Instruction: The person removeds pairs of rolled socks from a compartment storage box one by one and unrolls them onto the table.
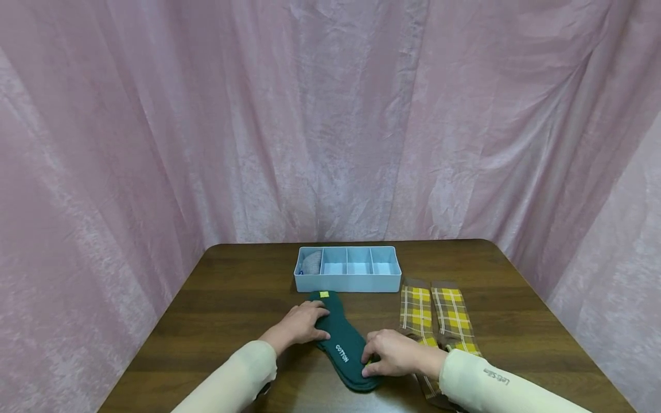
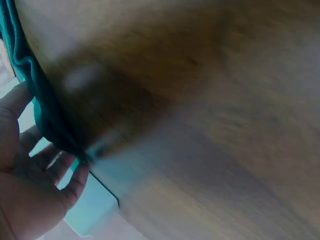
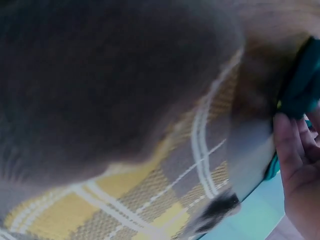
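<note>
Dark green socks (image 1: 338, 330), stacked flat with "COTTON" lettering and a yellow label at the far end, lie slantwise mid-table. My left hand (image 1: 302, 324) rests at their left edge, thumb and fingers spread; in the left wrist view that hand (image 2: 35, 175) touches the rumpled green edge. On the near right side, my right hand (image 1: 389, 353) pinches the socks' edge between curled fingers and thumb. The right wrist view shows its fingers (image 3: 290, 150) against bunched green fabric, the thumb hidden. Yellow-and-brown plaid socks (image 1: 417, 310) lie to the right, partly under the right forearm.
Behind the green socks stands a light blue divided box (image 1: 348, 283). Its leftmost compartment holds a grey folded cloth item (image 1: 311, 263). The brown wooden table (image 1: 232, 298) has rounded far corners, and pink curtains (image 1: 330, 126) hang behind it.
</note>
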Action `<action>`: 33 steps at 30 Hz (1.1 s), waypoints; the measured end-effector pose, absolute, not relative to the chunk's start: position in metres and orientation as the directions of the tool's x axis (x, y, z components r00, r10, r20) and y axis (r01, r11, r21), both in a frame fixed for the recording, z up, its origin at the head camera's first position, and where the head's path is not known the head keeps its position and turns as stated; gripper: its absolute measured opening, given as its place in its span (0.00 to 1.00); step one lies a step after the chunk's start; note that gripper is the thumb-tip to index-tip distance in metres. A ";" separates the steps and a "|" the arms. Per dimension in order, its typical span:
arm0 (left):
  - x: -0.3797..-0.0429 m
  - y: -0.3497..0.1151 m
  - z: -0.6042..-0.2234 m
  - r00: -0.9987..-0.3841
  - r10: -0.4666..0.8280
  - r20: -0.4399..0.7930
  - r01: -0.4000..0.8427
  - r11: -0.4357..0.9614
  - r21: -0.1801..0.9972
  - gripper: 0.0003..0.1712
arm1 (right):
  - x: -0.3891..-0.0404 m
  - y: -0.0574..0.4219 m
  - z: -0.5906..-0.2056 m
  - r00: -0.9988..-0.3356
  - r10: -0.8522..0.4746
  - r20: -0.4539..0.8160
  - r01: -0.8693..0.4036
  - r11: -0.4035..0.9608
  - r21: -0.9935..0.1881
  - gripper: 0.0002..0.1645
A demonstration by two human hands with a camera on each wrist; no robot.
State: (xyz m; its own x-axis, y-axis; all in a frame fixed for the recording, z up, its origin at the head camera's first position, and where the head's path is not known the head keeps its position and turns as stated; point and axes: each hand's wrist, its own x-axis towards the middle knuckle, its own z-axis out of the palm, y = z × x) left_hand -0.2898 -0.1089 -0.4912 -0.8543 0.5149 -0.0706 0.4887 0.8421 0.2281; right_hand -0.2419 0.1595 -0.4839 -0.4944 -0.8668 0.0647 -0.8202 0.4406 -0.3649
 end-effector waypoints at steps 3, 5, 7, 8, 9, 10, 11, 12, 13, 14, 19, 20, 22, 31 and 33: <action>-0.295 -0.105 -0.491 -0.839 0.535 -0.099 0.500 0.830 0.250 0.30 | -0.240 0.159 -0.481 -0.441 -0.893 0.087 -0.831 0.369 -0.417 0.10; -0.298 -0.102 -0.492 -0.828 0.550 -0.108 0.509 0.818 0.266 0.30 | -0.240 0.159 -0.481 -0.442 -0.891 0.104 -0.827 0.360 -0.432 0.09; -0.299 -0.100 -0.493 -0.818 0.566 -0.100 0.523 0.806 0.277 0.29 | -0.239 0.161 -0.483 -0.458 -0.881 0.114 -0.833 0.382 -0.400 0.12; -0.299 -0.099 -0.494 -0.815 0.573 -0.090 0.531 0.800 0.279 0.29 | -0.238 0.162 -0.485 -0.469 -0.876 0.111 -0.836 0.399 -0.377 0.15; -0.299 -0.099 -0.495 -0.814 0.575 -0.080 0.535 0.797 0.281 0.30 | -0.237 0.164 -0.487 -0.477 -0.873 0.104 -0.837 0.415 -0.356 0.19; -0.298 -0.100 -0.496 -0.815 0.575 -0.070 0.538 0.796 0.279 0.30 | -0.237 0.165 -0.489 -0.484 -0.870 0.089 -0.838 0.433 -0.332 0.23; -0.296 -0.100 -0.497 -0.818 0.572 -0.057 0.539 0.797 0.273 0.31 | -0.236 0.167 -0.490 -0.492 -0.868 0.065 -0.836 0.450 -0.315 0.28; -0.294 -0.101 -0.497 -0.824 0.564 -0.050 0.533 0.802 0.269 0.33 | -0.235 0.168 -0.492 -0.494 -0.869 0.043 -0.836 0.461 -0.298 0.32; -0.292 -0.101 -0.497 -0.830 0.556 -0.050 0.525 0.808 0.266 0.34 | -0.235 0.169 -0.493 -0.492 -0.870 0.018 -0.836 0.466 -0.289 0.35; -0.290 -0.102 -0.497 -0.833 0.550 -0.055 0.519 0.813 0.264 0.36 | -0.235 0.170 -0.494 -0.486 -0.874 -0.002 -0.842 0.468 -0.269 0.37; -0.284 -0.099 -0.495 -0.832 0.539 -0.129 0.496 0.828 0.262 0.41 | -0.235 0.173 -0.496 -0.462 -0.884 -0.077 -0.868 0.468 -0.164 0.40; -0.284 -0.098 -0.495 -0.828 0.544 -0.136 0.499 0.826 0.262 0.41 | -0.235 0.173 -0.496 -0.461 -0.883 -0.086 -0.872 0.469 -0.143 0.40; -0.286 -0.095 -0.496 -0.821 0.554 -0.136 0.509 0.820 0.262 0.41 | -0.233 0.173 -0.495 -0.474 -0.874 -0.104 -0.865 0.484 -0.131 0.41; -0.296 -0.080 -0.495 -0.803 0.572 -0.167 0.524 0.811 0.260 0.40 | -0.224 0.177 -0.492 -0.531 -0.842 -0.098 -0.835 0.539 -0.110 0.42; -0.298 -0.076 -0.492 -0.798 0.574 -0.184 0.522 0.810 0.266 0.39 | -0.222 0.179 -0.493 -0.540 -0.836 -0.102 -0.829 0.548 -0.106 0.42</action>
State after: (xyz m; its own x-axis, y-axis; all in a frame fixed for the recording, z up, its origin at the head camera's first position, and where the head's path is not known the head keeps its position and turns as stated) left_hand -0.2977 -0.0764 -0.4924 -0.7977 0.5743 -0.1841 0.5222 0.8104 0.2656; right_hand -0.2223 0.1787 -0.4927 -0.5397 -0.8357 -0.1016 -0.8294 0.5485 -0.1064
